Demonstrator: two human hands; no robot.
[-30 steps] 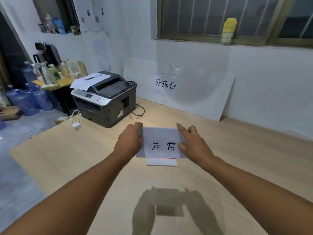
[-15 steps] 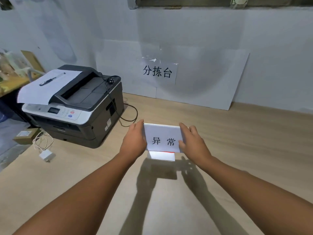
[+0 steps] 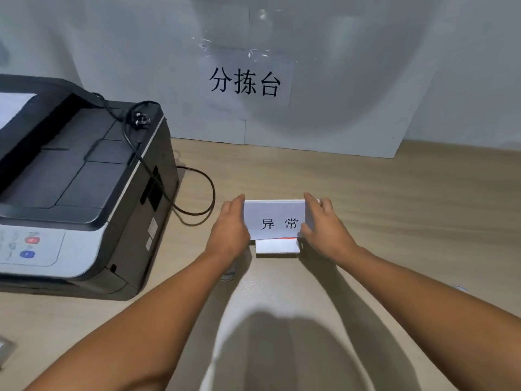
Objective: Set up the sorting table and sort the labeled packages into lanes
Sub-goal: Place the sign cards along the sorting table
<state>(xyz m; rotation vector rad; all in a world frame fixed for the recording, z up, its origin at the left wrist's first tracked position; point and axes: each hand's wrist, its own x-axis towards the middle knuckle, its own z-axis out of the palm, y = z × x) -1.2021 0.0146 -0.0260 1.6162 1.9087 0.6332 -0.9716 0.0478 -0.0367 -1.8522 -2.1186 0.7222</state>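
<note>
A wooden table [image 3: 394, 193] carries a grey printer [image 3: 84, 193]. Right of the printer, a paper sign [image 3: 245, 81] is taped to the wall. Also right of the printer, just past its looping black cable [image 3: 207, 198], a folded white card [image 3: 275, 218] stands on the table. The left hand [image 3: 229, 230] grips the card's left edge and the right hand [image 3: 324, 230] grips its right edge.

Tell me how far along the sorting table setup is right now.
Done: the 分拣台 wall sign is taped up. In hand: the left hand and right hand hold the folded 异常 lane card by its sides on the table. Left: no other lane cards or packages show, so sorting has not begun.
</note>
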